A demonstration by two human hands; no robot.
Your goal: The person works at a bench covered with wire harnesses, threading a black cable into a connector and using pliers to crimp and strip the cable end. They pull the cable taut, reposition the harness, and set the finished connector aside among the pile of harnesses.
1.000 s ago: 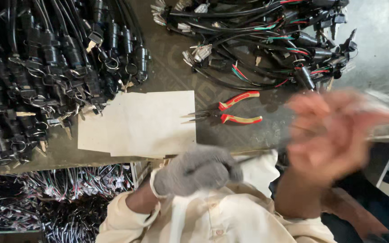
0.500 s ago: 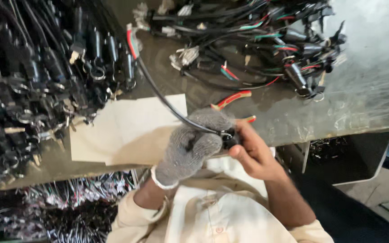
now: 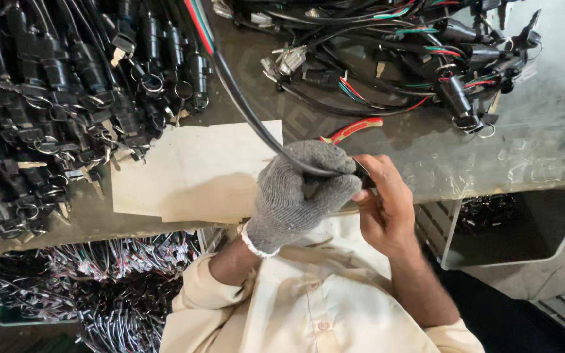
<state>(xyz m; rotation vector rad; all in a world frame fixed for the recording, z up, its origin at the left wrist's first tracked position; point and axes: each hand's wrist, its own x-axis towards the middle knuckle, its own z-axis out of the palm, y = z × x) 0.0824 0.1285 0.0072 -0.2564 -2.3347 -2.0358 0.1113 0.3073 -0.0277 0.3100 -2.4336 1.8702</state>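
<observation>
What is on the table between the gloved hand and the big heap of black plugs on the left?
In the head view, only a pale cardboard sheet lies between the gloved left hand and the black plug heap.

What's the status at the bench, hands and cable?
Left hand, gloved, grips black cable. Right hand, bare, pinches its end. Red-handled pliers behind, clear.

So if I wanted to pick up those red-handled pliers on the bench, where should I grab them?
Probably by the red handle, coming from the far right side: it points up-right and lies bare, while the gloved left hand hides the pliers' nose.
</observation>
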